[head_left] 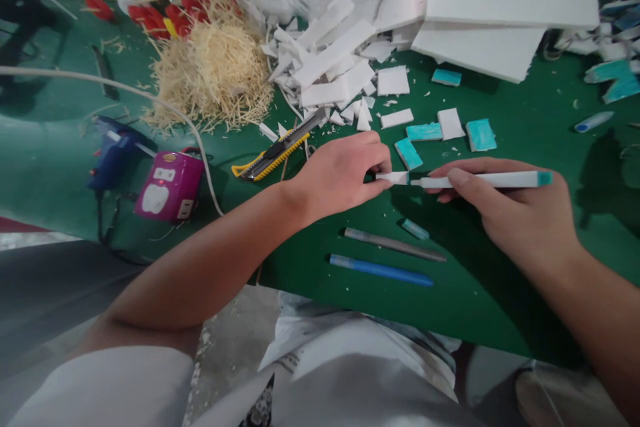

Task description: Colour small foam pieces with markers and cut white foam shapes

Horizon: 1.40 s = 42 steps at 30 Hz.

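Pinched in my left hand [345,170] is a small white foam piece [393,177], with a bit of teal at its right end. My right hand [515,203] grips a white marker [495,179] with a teal end, its tip pointing left at the foam piece. Whether the tip touches the foam, I cannot tell. Just beyond the hands lie several small foam blocks, some coloured teal like this block [481,135] and some white like this one [451,124]. A teal marker cap [415,229] rests below the foam piece, above a grey marker [395,244] and a blue marker [381,270].
A yellow box cutter [277,152] lies beyond my left forearm. Left of it are a blue glue gun [117,153], a magenta power socket [170,185] and a white cable [150,101]. Wood shavings [215,73], foam scraps [335,60] and white foam sheets [510,3] fill the back.
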Motion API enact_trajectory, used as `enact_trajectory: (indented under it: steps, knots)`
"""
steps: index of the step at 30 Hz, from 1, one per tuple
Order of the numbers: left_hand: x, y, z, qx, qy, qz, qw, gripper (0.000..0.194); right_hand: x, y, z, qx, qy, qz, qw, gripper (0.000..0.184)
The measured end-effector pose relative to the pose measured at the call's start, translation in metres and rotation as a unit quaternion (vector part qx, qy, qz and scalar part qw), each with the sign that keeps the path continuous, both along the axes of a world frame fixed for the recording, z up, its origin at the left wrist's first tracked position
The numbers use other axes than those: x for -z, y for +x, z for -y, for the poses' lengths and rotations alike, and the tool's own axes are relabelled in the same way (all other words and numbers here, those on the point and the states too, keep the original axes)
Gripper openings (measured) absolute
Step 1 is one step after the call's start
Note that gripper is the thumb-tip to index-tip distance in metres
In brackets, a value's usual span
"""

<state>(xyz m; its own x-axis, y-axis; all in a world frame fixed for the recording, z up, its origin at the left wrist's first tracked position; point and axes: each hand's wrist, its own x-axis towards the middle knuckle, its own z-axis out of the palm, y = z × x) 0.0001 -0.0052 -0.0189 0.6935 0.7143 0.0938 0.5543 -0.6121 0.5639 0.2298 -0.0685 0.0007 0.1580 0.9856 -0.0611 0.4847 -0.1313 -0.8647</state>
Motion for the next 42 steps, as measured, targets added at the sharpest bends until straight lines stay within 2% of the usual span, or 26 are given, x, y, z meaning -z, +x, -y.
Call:
enact_trajectory:
  steps: [14,18,23,29,33,37,42]
  knots:
    - [-0.0012,0.0007,0.0003,-0.002,0.0,-0.002,1.0,0.005,0.0002,-0.0009,0.0014,0.007,-0.015,-0.001,1.0,0.017]
    - [-0.0009,0.0004,0.0,-0.002,-0.002,0.002,1.0,0.005,-0.001,-0.0033,-0.0004,0.03,-0.002,-0.011,0.999,0.017]
    - [0.0,0.0,-0.0005,-0.004,0.002,-0.001,1.0,0.005,0.0001,-0.0005,0.0002,0.006,-0.008,0.0,1.0,0.018]
    - [0.0006,0.0008,-0.0005,-0.002,0.003,-0.002,1.0,0.005,0.001,-0.0003,0.0006,0.005,-0.018,-0.005,1.0,0.017]
    - [0.0011,0.0006,-0.0005,-0.004,-0.004,0.005,1.0,0.006,0.0011,-0.0022,0.0003,0.021,0.004,-0.01,1.0,0.016]
    - [0.0,0.0002,-0.0005,-0.004,-0.004,0.004,1.0,0.005,0.0003,-0.002,-0.0002,-0.011,-0.019,0.0,1.0,0.013]
    - [-0.0011,0.0,-0.0001,-0.004,-0.006,0.002,1.0,0.005,0.0014,-0.001,-0.0007,0.003,0.008,-0.018,1.0,0.013]
